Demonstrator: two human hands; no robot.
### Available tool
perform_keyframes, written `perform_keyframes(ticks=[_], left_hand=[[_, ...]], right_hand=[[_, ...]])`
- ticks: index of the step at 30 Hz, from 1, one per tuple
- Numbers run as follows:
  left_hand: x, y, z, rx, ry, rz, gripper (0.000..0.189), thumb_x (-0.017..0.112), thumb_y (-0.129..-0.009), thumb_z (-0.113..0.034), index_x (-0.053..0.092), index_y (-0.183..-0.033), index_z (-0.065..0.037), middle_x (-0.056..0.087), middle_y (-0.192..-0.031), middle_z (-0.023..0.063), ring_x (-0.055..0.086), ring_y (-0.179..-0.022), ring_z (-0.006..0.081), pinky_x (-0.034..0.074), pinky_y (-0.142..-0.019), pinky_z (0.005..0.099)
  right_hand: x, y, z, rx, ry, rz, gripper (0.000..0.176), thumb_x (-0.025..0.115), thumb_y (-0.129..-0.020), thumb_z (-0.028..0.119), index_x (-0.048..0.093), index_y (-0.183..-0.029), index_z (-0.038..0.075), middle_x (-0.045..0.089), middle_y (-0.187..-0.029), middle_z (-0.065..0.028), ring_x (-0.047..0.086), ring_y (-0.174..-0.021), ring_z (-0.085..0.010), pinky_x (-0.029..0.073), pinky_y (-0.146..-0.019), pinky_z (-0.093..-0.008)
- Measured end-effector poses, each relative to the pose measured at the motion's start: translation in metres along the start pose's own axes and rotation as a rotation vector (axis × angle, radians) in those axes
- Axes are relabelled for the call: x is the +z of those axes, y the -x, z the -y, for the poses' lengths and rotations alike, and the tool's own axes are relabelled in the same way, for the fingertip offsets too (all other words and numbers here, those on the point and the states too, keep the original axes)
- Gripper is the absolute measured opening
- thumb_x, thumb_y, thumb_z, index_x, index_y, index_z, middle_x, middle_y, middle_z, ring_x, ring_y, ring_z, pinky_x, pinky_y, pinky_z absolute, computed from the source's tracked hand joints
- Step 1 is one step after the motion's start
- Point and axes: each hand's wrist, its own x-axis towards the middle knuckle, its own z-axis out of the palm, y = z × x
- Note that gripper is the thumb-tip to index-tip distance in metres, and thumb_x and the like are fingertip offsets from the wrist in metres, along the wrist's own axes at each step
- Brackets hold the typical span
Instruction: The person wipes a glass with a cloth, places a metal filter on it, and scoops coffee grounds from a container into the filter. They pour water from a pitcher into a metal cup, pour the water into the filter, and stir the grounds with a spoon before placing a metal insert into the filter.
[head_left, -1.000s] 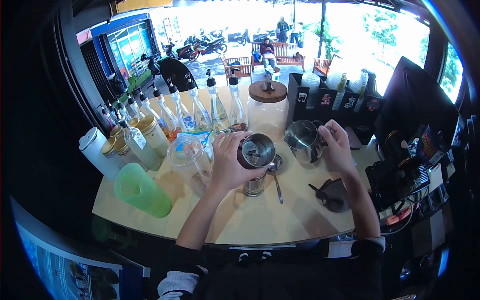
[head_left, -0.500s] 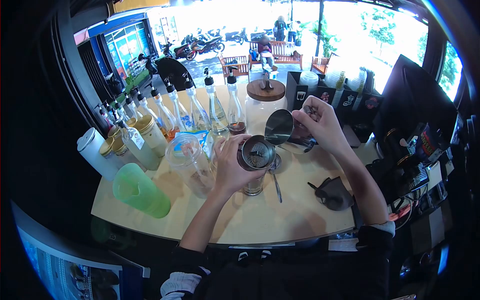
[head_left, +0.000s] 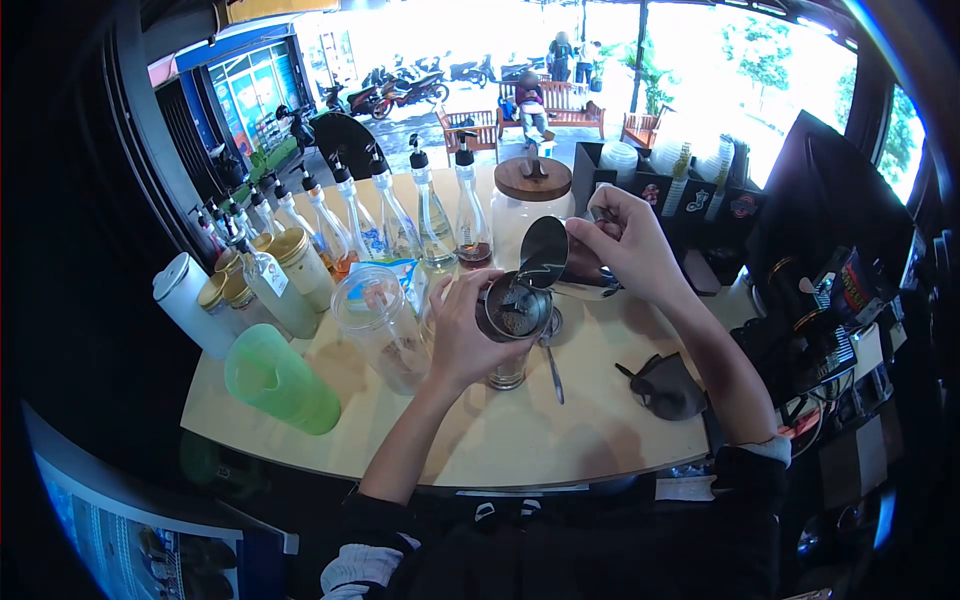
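Note:
A round metal cup [head_left: 517,308] with dark, bubbly contents sits over a clear glass [head_left: 508,376]. My left hand [head_left: 466,335] is wrapped round the cup's left side. Tilted above it, a metal pitcher [head_left: 546,247] has its lip close to the cup's rim, and a thin stream of liquid falls into the cup. My right hand [head_left: 628,238] grips the pitcher from the right, fingers closed at its handle side. A metal spoon [head_left: 555,372] lies on the table just right of the glass. To the left stands a clear plastic jug [head_left: 375,330].
A green jug [head_left: 283,380] stands on the table's left [head_left: 590,430]. Several pump bottles [head_left: 432,225] line the back, beside a wooden-lidded glass jar [head_left: 532,205]. A dark crumpled item [head_left: 668,388] lies at right. Outside, a person [head_left: 532,105] sits on a bench.
The pitcher has tipped further and moved slightly left over the metal cup, and a stream of liquid now shows. My left hand holds its place.

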Motion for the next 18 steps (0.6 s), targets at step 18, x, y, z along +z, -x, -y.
perform_keyframes(ticks=[18], left_hand=[[-0.0035,0.0024,-0.0002,0.012,0.001,0.003,0.079,0.087,-0.053,-0.035,0.051,-0.117,-0.009,0.060,-0.106,0.0056,0.059,-0.101,0.0199,0.023,-0.107,0.0465]], right_hand=[[-0.0006,-0.0004,-0.0028,-0.016,-0.006,-0.030,0.029,0.068,-0.086,0.012,0.042,-0.073,0.007,0.031,-0.064,0.0101,0.026,-0.058,0.0013,0.021,-0.049,-0.0200]])
